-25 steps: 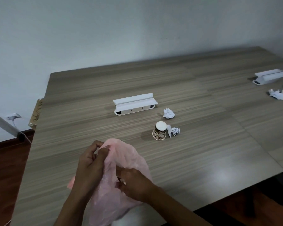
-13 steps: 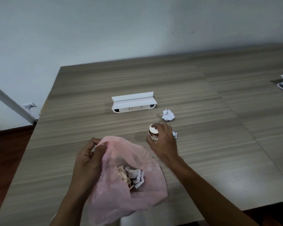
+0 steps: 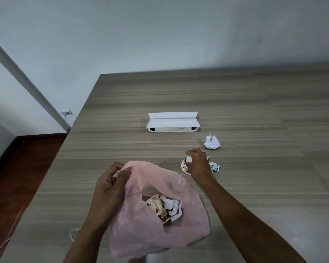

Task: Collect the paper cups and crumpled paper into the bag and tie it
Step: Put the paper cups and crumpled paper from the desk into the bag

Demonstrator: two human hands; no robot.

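A pink plastic bag [image 3: 190, 224] lies on the wooden table [image 3: 254, 186] near the front edge, its mouth held up. My left hand [image 3: 110, 185] pinches the bag's rim at the left. Inside the bag I see a paper cup [image 3: 157, 207] and crumpled paper [image 3: 172, 206]. My right hand [image 3: 198, 164] grips an upside-down patterned paper cup [image 3: 185, 165] standing on the table just beyond the bag. A small crumpled paper [image 3: 214, 167] lies right beside that hand. Another crumpled paper [image 3: 212, 142] sits farther back to the right.
A white socket box [image 3: 172, 122] with a raised lid stands in the middle of the table behind the cup. The table's left edge drops to a dark wooden floor [image 3: 17, 177]. A thin white cord [image 3: 72, 234] hangs by the near left edge.
My right hand left the bag, reached forward and closed round the upside-down cup. The bag's mouth opened, showing a cup and paper inside. My view shifted left.
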